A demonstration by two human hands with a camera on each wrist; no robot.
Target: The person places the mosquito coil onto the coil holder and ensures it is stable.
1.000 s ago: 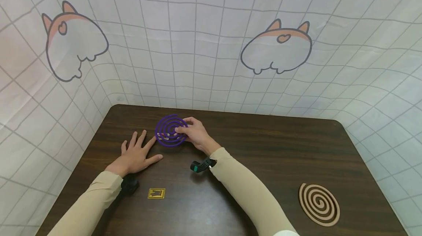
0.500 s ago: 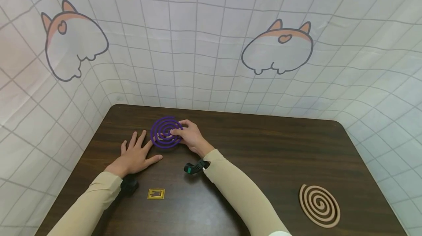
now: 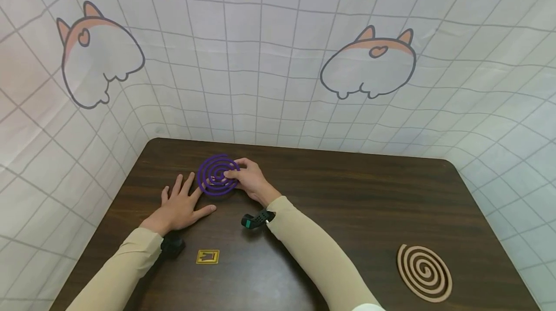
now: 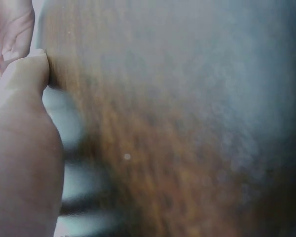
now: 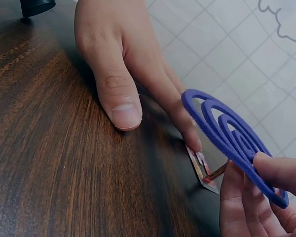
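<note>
My right hand [image 3: 253, 179] pinches a purple mosquito coil [image 3: 204, 176] between thumb and fingers. In the right wrist view the coil [image 5: 207, 116] is tilted, close over a small flat printed plate [image 5: 197, 165] on the table. A thin brown upright piece [image 5: 218, 172] rises from that plate toward the coil's underside. My left hand [image 3: 178, 207] lies palm down with fingers spread, its index fingertip on the plate's end. The coil partly hides the plate in the head view. In the left wrist view, my left thumb [image 4: 24, 148] fills the left side.
A small yellow plate with a cut-out shape [image 3: 207, 257] lies on the dark wooden table [image 3: 347, 195] near the left forearm. A tan mosquito coil [image 3: 424, 274] lies flat at the right. White grid-patterned cloth [image 3: 269, 50] hangs behind the table and along its sides.
My right hand has brought the purple coil left and slightly nearer, over the printed plate; it has barely moved in the last half second. My left hand stays in place.
</note>
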